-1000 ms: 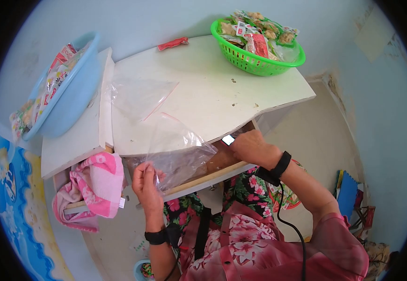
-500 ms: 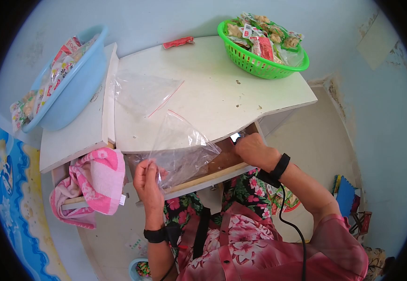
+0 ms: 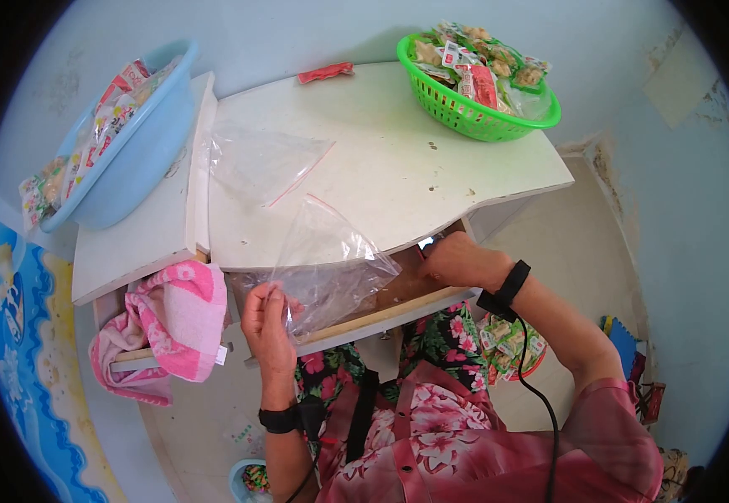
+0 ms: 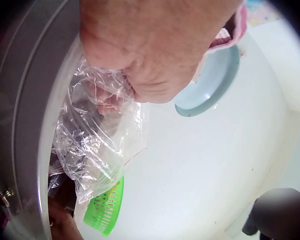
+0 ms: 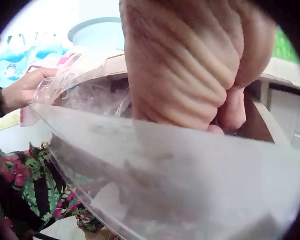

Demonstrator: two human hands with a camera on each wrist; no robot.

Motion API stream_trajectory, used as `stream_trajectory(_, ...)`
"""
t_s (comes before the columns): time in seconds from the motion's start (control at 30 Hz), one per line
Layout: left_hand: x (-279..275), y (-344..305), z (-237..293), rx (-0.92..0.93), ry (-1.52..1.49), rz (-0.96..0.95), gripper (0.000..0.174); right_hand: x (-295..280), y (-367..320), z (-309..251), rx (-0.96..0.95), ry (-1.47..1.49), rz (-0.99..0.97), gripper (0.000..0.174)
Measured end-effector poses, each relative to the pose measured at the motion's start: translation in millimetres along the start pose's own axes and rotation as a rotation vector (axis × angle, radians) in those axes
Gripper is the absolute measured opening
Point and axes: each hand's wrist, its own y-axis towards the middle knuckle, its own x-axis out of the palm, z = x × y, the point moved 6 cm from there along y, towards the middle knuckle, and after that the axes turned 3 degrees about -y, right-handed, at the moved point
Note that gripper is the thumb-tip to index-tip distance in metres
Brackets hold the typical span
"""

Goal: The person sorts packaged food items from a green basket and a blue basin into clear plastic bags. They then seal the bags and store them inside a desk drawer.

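Pale blue walls [image 3: 297, 33] wrap round the top of the frame, and below them sits a white desk [image 3: 364, 168], its drawer [image 3: 373, 324] pulled open at lower centre. Here's the left hand [image 3: 268, 331], left of centre, thumb against fingers, pinching a clear plastic bag [image 3: 318, 243] by its side; the bag spreads over the drawer and the desk's front edge, its red-lined corner pointing up the desktop. And over to the right, the right hand [image 3: 465, 261] is down in the drawer's right end, fingertips tucked out of sight, so what it grips, if anything, I cannot tell; a small bright patch [image 3: 426, 242] shows right beside it. A second clear bag [image 3: 268, 163] lies flat on the desktop, just above the first. Upper centre, a red packet [image 3: 325, 73] lies near the wall. Upper right, it's a green basket [image 3: 465, 126] heaped with snack packets, while upper left a blue basin [image 3: 142, 159] leans at a tilt, packets inside it too. Lower left, a pink towel [image 3: 182, 314] hangs over another open drawer [image 3: 134, 362], folds bunched and its white tag showing.
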Motion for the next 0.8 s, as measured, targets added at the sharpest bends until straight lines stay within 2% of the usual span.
stream_trajectory(0.17,0,2,-2,0.01,0.0,-0.017,0.01,7,-5,6,-0.011,-0.07,-0.024,0.008)
stream_trajectory(0.37,1,1,-1,0.004,0.014,-0.004,0.01,18,-4,16,-0.028,-0.28,-0.019,0.016)
stream_trajectory(0.47,-4,3,-5,0.012,0.018,-0.029,0.011,16,1,22,0.01,-0.362,0.188,0.023)
stream_trajectory(0.57,-7,4,-9,0.037,0.005,-0.045,0.012,-17,2,14,-0.022,-0.375,0.528,0.027)
stream_trajectory(0.67,-6,4,-7,0.036,0.008,-0.037,0.012,12,2,33,0.093,-0.332,0.418,0.027)
stream_trajectory(0.8,-1,2,-2,0.015,0.014,-0.045,0.013,-7,-12,15,0.223,-0.131,0.084,0.022)
